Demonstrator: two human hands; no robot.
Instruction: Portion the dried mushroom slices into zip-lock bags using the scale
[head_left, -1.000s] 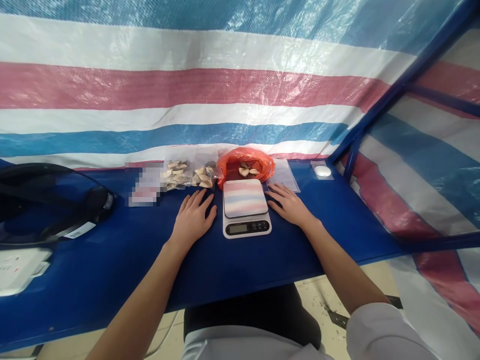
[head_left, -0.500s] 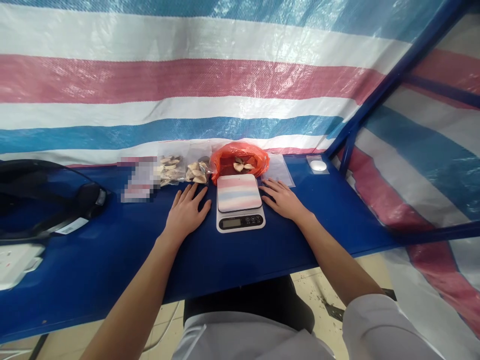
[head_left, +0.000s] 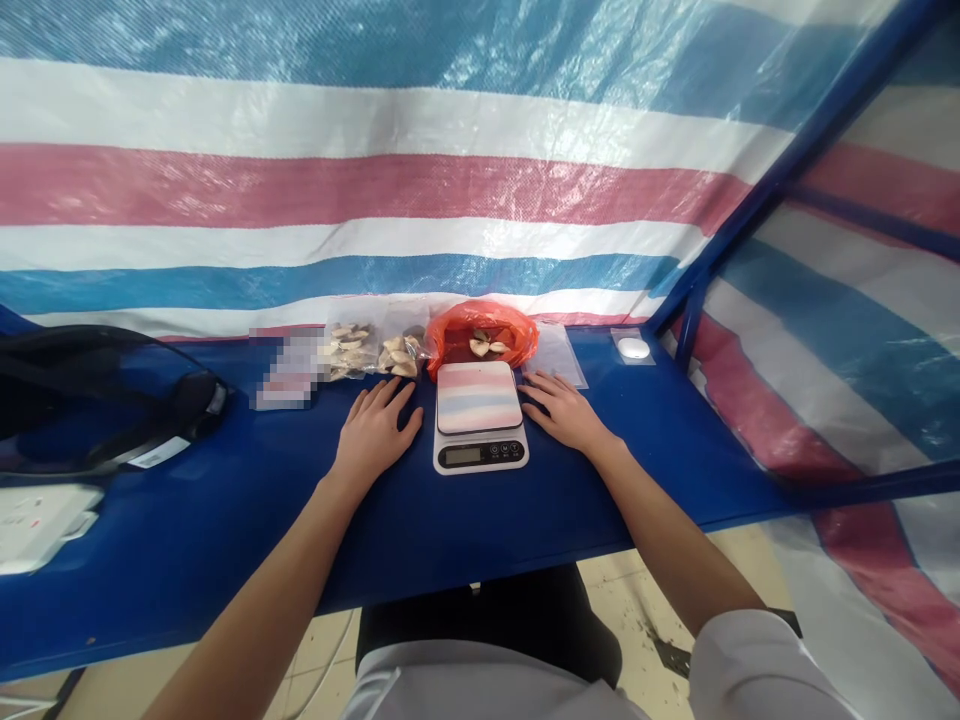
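My left hand [head_left: 377, 425] lies flat on the blue table with its fingers spread, holding nothing. Just beyond its fingertips are two clear bags of pale dried slices, one bag [head_left: 351, 350] further left and another bag [head_left: 401, 355] nearer the middle. On the other side of a digital kitchen scale [head_left: 478, 415], my right hand [head_left: 564, 410] also rests flat and open. The scale's plate carries nothing and its display looks blank. Behind the scale an orange-red plastic bag [head_left: 517, 330] stands open with a few pale pieces [head_left: 487, 345] in it. A flat clear bag [head_left: 564, 352] lies beyond my right fingertips.
A small clear packet with a white round object [head_left: 634, 348] sits at the back right. To the left are a black headset-like object [head_left: 187, 405], a white power strip [head_left: 45, 525] and a partly blurred packet [head_left: 289, 375]. Striped sheeting [head_left: 375, 185] hangs behind the blue table [head_left: 247, 520].
The camera view has tilted slightly upward, so the table's things sit a little lower in the picture. Both hands stay flat beside the scale.
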